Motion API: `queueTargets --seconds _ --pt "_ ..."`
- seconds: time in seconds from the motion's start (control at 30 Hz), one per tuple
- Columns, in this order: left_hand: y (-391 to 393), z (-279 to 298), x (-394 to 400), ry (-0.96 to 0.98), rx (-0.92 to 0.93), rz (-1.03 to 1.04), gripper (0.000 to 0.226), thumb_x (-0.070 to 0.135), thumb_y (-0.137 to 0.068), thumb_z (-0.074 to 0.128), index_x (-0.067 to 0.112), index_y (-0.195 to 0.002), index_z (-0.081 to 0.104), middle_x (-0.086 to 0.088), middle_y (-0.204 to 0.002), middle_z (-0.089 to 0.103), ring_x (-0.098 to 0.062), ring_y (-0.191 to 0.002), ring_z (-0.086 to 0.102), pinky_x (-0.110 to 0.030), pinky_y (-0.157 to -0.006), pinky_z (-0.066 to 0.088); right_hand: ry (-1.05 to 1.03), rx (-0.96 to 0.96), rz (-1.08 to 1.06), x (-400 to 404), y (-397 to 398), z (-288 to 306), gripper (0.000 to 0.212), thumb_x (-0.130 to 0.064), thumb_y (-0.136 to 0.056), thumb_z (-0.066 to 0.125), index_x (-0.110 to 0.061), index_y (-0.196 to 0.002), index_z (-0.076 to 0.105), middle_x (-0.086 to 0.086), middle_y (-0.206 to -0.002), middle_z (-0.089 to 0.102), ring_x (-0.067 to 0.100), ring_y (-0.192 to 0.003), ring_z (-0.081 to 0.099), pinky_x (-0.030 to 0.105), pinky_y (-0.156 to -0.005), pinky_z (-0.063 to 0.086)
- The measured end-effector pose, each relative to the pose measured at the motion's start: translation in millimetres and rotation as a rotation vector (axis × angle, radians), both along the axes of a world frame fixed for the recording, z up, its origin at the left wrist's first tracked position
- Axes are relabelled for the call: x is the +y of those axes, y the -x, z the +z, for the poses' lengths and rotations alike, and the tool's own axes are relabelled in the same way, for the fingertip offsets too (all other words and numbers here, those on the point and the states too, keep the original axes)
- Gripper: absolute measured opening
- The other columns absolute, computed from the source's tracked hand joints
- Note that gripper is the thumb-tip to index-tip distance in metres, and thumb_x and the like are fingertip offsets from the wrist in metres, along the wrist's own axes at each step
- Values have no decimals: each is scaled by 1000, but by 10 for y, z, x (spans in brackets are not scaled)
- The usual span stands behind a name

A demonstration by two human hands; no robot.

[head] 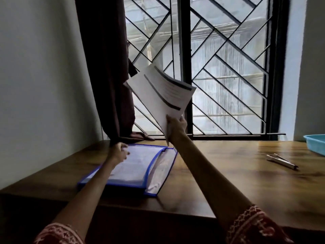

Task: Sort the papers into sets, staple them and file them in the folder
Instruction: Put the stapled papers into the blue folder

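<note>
Nearest my view are the red patterned sleeves (253,226), with both bare forearms reaching out over the dark wooden desk (219,173). My left hand (118,153) rests at the far left edge of the blue-edged clear plastic folder (130,170), which lies open on the desk; its fingers look curled at that edge, holding a pocket open, though I cannot tell the exact grip. My right hand (175,126) is raised well above the desk in front of the barred window (219,67), fingers clamped on the lower corner of a set of white printed papers (161,94).

I judge this to be the filing step: the set is ready to go in. The next move calls for lowering it, lining its edge up with the open pocket and sliding it in flat without buckling.

A silver metal stapler (281,161) lies well to the right, near a turquoise plastic tray (315,144).

The papers carry dark heading bars and faint lines, too blurred to read; I see no brands.
</note>
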State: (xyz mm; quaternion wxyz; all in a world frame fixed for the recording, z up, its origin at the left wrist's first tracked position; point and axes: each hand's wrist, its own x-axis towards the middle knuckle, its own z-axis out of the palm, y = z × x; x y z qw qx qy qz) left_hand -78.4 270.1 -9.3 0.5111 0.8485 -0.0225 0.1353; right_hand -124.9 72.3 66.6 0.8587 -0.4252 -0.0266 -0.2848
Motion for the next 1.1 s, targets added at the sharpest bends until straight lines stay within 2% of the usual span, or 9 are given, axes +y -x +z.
queueTargets --seconds 0.17,0.3,0.37,0.5,0.6,0.7,0.83,1.0,1.1 --pt "58 -260 83 -548 86 -113 25 21 -88 61 3 -105 64 -15 -108 67 -28 -101 62 -27 -82 45 16 114 -43 306 -133 -289 22 5 -77 57 -8 -95 59 6 -79 60 18 -67 54 22 -60 43" --pt "107 -202 -49 -768 217 -108 50 55 -89 48 7 -93 64 -9 -98 66 -30 -106 58 -31 -83 42 114 327 -259 -60 -244 -614 22 0 -79 61 -4 -101 58 11 -94 56 15 -85 48 24 -61 37" --pt "89 -196 -125 -842 247 -47 70 67 -84 42 4 -109 60 -14 -114 62 -33 -112 54 -38 -94 42 140 470 -204 -322 -195 -752 35 -12 -89 57 -2 -122 49 12 -114 49 13 -94 41 22 -62 35" --pt "165 -181 -400 -907 172 94 76 71 -82 43 13 -131 47 -10 -137 47 -31 -125 43 -39 -99 38 48 583 -24 -593 -210 -1061 23 -8 -87 60 -4 -107 50 12 -115 58 21 -99 55 26 -74 46" --pt "198 -171 -638 -909 53 134 76 69 -78 50 12 -128 51 -11 -133 51 -30 -122 47 -36 -97 40 79 546 62 -670 -161 -1153 34 0 -86 60 7 -119 54 14 -102 57 25 -88 56 43 -87 51" --pt "273 -103 -784 -999 14 128 70 60 -78 58 10 -126 51 -11 -130 54 -27 -119 51 -33 -94 41 146 456 147 -679 -114 -1127 29 6 -87 54 0 -115 56 13 -99 58 23 -70 57 32 -59 52" --pt "335 110 -757 -1049 -43 146 55 51 -79 62 10 -116 59 -10 -123 59 -26 -114 56 -31 -89 44 192 456 283 -840 -81 -1208 39 -5 -83 59 0 -122 58 13 -97 66 23 -75 64 30 -61 55" --pt "379 469 -509 -804 -14 69 33 40 -84 64 8 -79 66 -11 -76 70 -22 -61 67 -26 -62 53 360 554 490 -991 175 -1102 26 -17 -90 54 -7 -68 63 4 -45 60 11 -33 55 12 -33 37" --pt "382 609 -414 -632 -34 74 31 23 -92 57 9 -64 56 -3 -56 58 -8 -36 53 -18 -37 43 393 579 473 -1069 112 -1081 16 -17 -90 57 -10 -75 60 0 -42 56 8 -31 50 12 -32 35"
